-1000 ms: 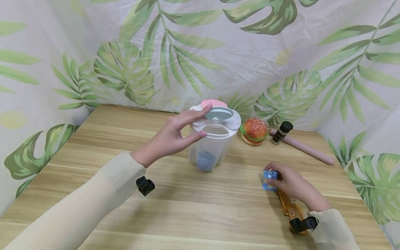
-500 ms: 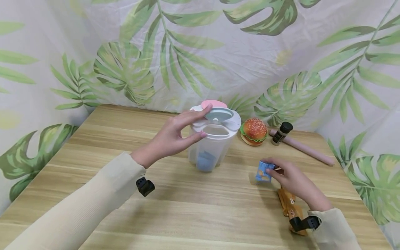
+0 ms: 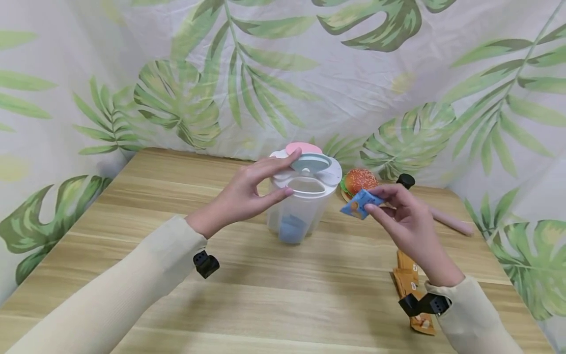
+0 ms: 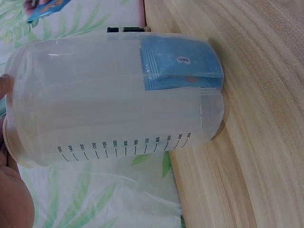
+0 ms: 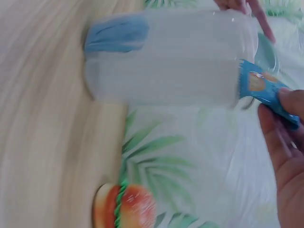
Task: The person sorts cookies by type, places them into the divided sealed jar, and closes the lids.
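Clear container (image 4: 104, 95) with 300–1500 scale (image 4: 126, 148)

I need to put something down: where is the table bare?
Bare table: back left, between the left sleeve and leafy cloth; front middle, between that sleeve and orange packets. Crowded: right of the container, with burger, capped bottle, pink stick.

Seen from the middle of the desk (image 3: 283, 295), a seeded burger (image 3: 360, 180) sits toward one o'clock, a black cap (image 3: 406, 180) toward two, a pinkish rod (image 3: 452, 222) nearer three; leaf-printed cloth (image 3: 283, 83) hangs at twelve.
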The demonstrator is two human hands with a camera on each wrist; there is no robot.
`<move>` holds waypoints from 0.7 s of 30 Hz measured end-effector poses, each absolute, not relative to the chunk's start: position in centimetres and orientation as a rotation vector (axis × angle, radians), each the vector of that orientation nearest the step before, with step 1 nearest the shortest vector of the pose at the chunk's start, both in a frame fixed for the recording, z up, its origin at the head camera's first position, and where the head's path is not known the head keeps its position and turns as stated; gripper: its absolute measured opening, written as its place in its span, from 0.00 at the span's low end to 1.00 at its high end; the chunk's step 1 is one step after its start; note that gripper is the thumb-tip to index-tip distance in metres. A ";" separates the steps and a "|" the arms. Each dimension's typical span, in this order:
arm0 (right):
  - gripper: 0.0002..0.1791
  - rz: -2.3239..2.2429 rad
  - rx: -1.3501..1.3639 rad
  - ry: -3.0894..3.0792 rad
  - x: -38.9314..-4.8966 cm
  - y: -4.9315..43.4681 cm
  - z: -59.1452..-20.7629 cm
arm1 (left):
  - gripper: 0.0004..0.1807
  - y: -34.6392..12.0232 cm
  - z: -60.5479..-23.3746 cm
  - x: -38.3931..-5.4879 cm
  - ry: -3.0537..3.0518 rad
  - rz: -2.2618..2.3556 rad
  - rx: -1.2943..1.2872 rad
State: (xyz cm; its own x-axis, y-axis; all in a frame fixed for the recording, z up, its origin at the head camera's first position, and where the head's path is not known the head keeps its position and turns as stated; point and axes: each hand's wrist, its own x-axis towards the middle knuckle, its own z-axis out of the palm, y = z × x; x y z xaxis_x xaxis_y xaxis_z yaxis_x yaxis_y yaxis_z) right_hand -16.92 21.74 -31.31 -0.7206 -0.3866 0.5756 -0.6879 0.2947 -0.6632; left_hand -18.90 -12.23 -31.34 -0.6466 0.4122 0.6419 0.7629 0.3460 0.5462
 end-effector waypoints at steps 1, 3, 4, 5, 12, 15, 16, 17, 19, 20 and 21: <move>0.13 1.388 0.973 -2.240 -17.0 21.4 -30.9 | 0.36 -12.3 -31.3 -18.9 -2.223 -1.221 -1.030; 0.12 1.364 0.976 -2.198 -17.1 20.7 -30.0 | 0.36 -12.3 -31.3 -18.8 -2.222 -1.217 -1.030; 0.12 1.377 0.986 -2.166 -17.2 20.3 -29.5 | 0.36 -12.3 -31.3 -18.8 -2.219 -1.213 -1.031; 0.12 1.391 0.999 -2.135 -17.2 19.9 -29.0 | 0.36 -12.3 -31.2 -18.8 -2.215 -1.210 -1.033; 0.13 1.397 1.088 -2.012 -17.8 17.3 -26.5 | 0.36 -12.3 -31.1 -19.0 -2.208 -1.215 -1.047; 0.13 1.399 1.123 -1.999 -18.3 16.0 -26.1 | 0.36 -12.4 -31.2 -19.0 -2.213 -1.227 -1.041; 0.13 1.402 1.132 -2.002 -18.4 15.6 -26.1 | 0.36 -12.4 -31.2 -19.0 -2.214 -1.226 -1.041; 0.14 1.401 1.142 -2.006 -18.5 15.2 -26.1 | 0.36 -12.5 -31.2 -19.0 -2.215 -1.229 -1.042; 0.14 1.386 1.152 -2.032 -18.7 14.6 -26.3 | 0.36 -12.5 -31.3 -19.1 -2.217 -1.232 -1.047; 0.14 1.368 1.156 -2.053 -18.8 14.3 -26.4 | 0.36 -12.5 -31.3 -19.1 -2.218 -1.231 -1.049; 0.13 1.343 1.156 -2.075 -18.9 14.0 -26.5 | 0.36 -12.5 -31.3 -19.1 -2.219 -1.232 -1.050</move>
State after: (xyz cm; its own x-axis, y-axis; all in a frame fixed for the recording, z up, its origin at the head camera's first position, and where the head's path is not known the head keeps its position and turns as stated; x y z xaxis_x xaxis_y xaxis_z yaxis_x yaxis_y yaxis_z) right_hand -18.91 14.03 -26.51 -0.5724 -0.4197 0.7044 -0.8145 0.1922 -0.5474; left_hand -19.09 -12.51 -31.33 -0.6419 0.4215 0.6405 0.7666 0.3323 0.5495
